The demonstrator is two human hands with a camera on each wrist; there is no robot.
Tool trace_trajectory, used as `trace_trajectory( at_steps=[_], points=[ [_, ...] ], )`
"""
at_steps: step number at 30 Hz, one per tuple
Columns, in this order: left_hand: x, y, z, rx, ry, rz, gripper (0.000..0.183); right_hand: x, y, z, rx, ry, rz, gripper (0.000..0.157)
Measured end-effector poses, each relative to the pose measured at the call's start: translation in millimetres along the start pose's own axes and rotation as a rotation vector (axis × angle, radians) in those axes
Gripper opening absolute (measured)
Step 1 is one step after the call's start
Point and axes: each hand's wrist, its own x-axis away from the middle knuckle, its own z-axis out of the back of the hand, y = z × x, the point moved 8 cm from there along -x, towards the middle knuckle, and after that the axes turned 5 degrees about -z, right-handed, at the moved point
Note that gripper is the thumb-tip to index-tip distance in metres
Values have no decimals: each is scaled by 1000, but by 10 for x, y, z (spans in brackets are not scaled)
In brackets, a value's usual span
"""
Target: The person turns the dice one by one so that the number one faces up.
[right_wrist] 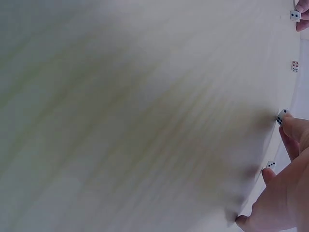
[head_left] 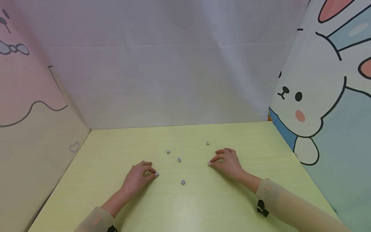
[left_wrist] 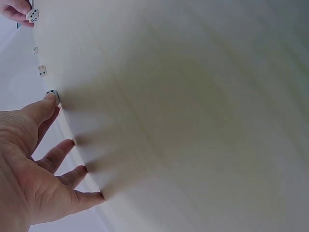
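On the pale yellow table my left hand [head_left: 138,178] pinches a small white die [head_left: 157,173] between thumb and index finger. Its other fingertips rest on the tabletop in the left wrist view. Farther right, my right hand [head_left: 227,163] pinches another white die [head_left: 209,163] with thumb and forefinger. In the right wrist view that die [right_wrist: 282,117] shows dark pips and is tilted at the table surface. Between the hands lie a die [head_left: 179,159] and a nearer die [head_left: 183,182]. Farther back are one die [head_left: 168,151] on the left and one [head_left: 207,143] beyond the right hand.
A light yellow table [head_left: 116,141] carries everything. Behind it hangs a plain whitish curtain [head_left: 174,80]. Cartoon-printed panels stand at both sides, a pink and cream one [head_left: 34,145] at left and a rabbit one [head_left: 342,154] at right.
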Motion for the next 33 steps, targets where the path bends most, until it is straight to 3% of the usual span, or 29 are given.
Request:
trace_trajectory(
  at_steps=[11, 33],
  points=[
    [-11, -24, -18, -2, -6, 11, 6, 22, 20, 30, 53, 11, 65, 6],
    [-11, -14, -11, -3, -5, 7, 5, 67, 28, 94, 60, 33, 94, 9]
  ],
)
